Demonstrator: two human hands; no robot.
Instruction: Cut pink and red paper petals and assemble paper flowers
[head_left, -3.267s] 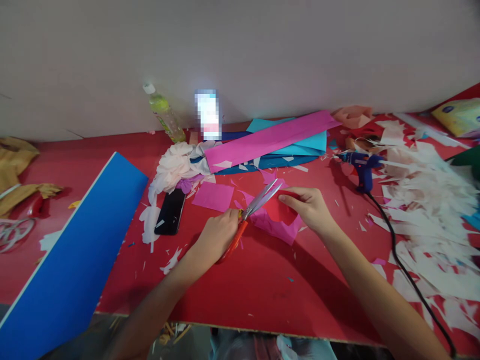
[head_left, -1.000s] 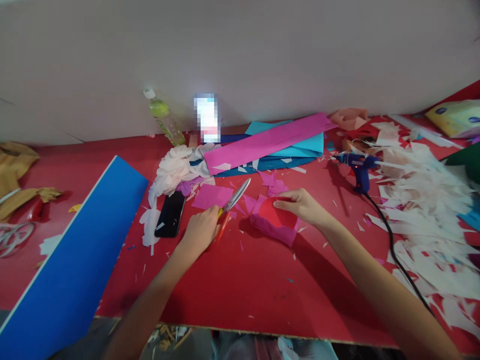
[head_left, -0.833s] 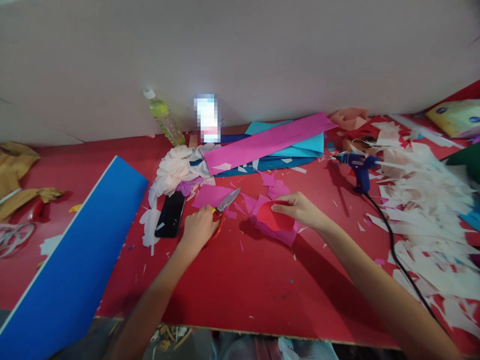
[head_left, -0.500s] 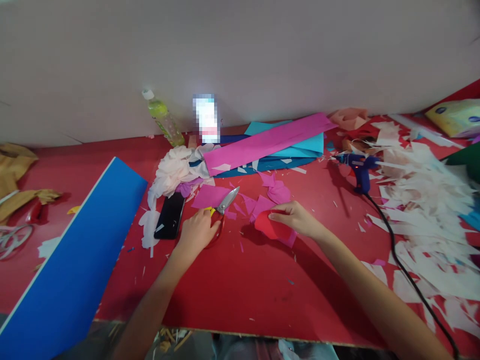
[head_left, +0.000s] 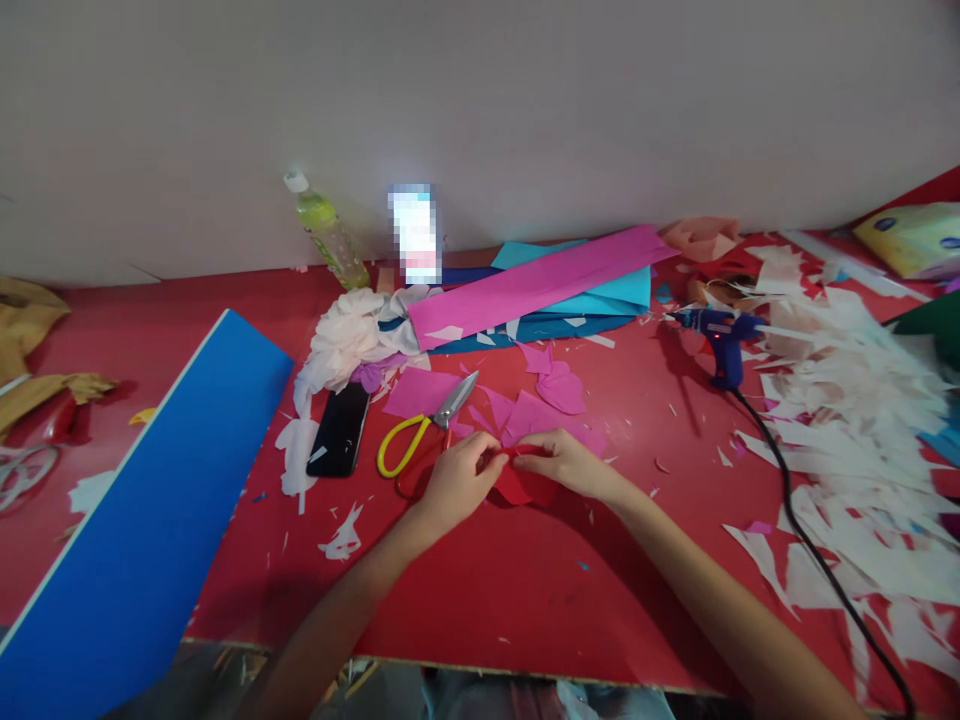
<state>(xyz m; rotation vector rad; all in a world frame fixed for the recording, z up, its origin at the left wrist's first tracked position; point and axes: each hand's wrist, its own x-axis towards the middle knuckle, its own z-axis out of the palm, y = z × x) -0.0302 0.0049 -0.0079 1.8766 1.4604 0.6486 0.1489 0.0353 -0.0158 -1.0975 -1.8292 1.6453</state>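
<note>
Between my two hands is a red paper piece [head_left: 517,487], pinched along its upper edge. My left hand [head_left: 466,475] has thumb and fingers closed on its left part, while my right hand [head_left: 564,462] grips the right part. Just left of my left hand lie scissors [head_left: 409,440] with one yellow and one red handle, partly hidden by that hand. Behind my hands are cut magenta paper pieces [head_left: 561,388], some flat on the red table [head_left: 480,600].
A blue glue gun [head_left: 724,340] with a black cord rests at right, near heaped white paper strips [head_left: 847,400]. A black phone [head_left: 340,430], pale paper flowers [head_left: 349,335], a tilted bottle [head_left: 330,235] and a blue board [head_left: 165,500] are at left. Crepe paper [head_left: 540,285] lies behind.
My left hand has let go of the scissors and moved right to the red paper. My right hand has brought the paper slightly left and nearer; both hands now pinch it.
</note>
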